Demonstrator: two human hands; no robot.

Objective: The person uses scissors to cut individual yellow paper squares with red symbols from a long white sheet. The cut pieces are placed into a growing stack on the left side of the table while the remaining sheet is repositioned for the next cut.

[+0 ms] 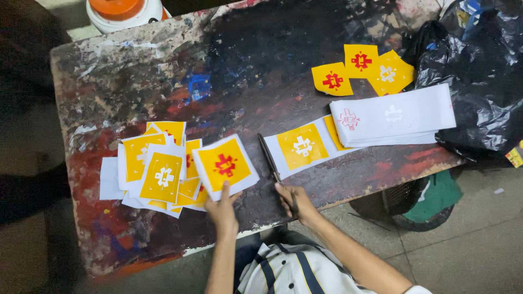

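While you lean over the surface [136,71], a worn board smeared with old red, blue, black and white paint, your left hand [222,209] pinches the lower edge of a cut square sticker [225,165], yellow with a red emblem and a white border, and holds it just over the right side of a loose pile of cut stickers [155,171]. Your right hand [294,200] is closed around the handles of the scissors [271,159], whose blades lie together, pointing away from you and touching the left end of an uncut strip [302,147]. That strip runs right and tucks under a stack of white sheets [392,115], printed side down, with faint emblems showing through. Beyond the stack, three yellow pieces [362,69] lie near the far right corner. A crumpled black plastic bag [479,81] rests against the right end of the surface. At the far left edge sits a white container with an orange lid [122,12]. Below the right end, the tiled floor [468,245] shows, with a dark basket [403,204] and a green cloth [438,193] partly under the surface. Your two hands are apart, each clamped on its own thing.
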